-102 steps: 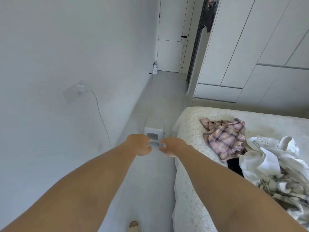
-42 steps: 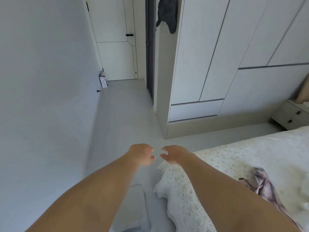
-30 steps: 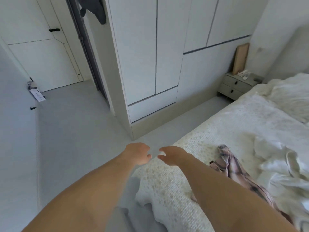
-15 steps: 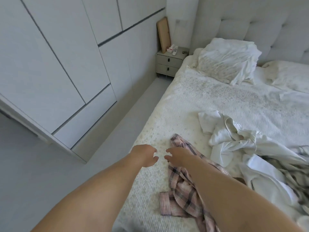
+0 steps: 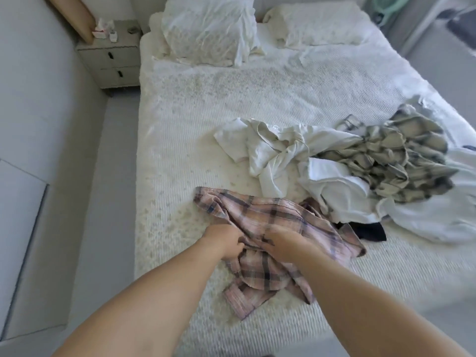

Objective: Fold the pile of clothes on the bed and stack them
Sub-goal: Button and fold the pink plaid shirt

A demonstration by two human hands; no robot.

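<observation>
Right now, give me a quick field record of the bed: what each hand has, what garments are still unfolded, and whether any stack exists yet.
left hand: grip closed on the crumpled pink plaid shirt
right hand: on the same shirt, grip looks closed
shirt state: crumpled, near bed edge, not yet spread
unfolded pile: wrinkled white shirt, green-grey checked garment, white folded-over cloth, small black item
folded stack: none visible
free space: white textured bedspread towards the pillows

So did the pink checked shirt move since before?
Yes. The pink checked shirt is bunched up toward both hands, left and right, slightly nearer the bed foot edge than before.
</observation>
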